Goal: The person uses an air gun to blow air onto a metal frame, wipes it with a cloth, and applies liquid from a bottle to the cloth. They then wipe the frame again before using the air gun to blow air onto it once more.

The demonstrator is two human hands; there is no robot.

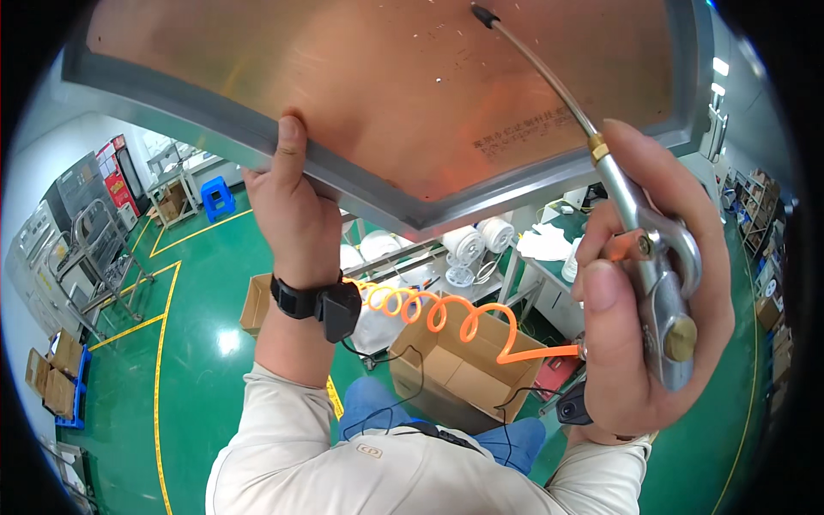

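My left hand [292, 184] grips the lower-left edge of a grey metal frame [215, 120], thumb over the rim, holding up a copper-coloured panel [378, 94] with small flecks and faint printing. My right hand [644, 300] is wrapped round a silver air blow gun [635, 197] with a brass fitting and a long thin nozzle angled up-left across the panel. The nozzle's black tip [485, 15] is near the top of the panel. An orange coiled hose [472, 326] runs from near the gun's base behind my left wrist.
Below are an open cardboard box [438, 369], a metal rack with white spools [468, 245] and a bench with white items [541, 240]. A blue stool [219, 197], metal carts [103, 275] and boxes [64, 369] stand left on the green floor. Shelving [755, 210] runs along the right.
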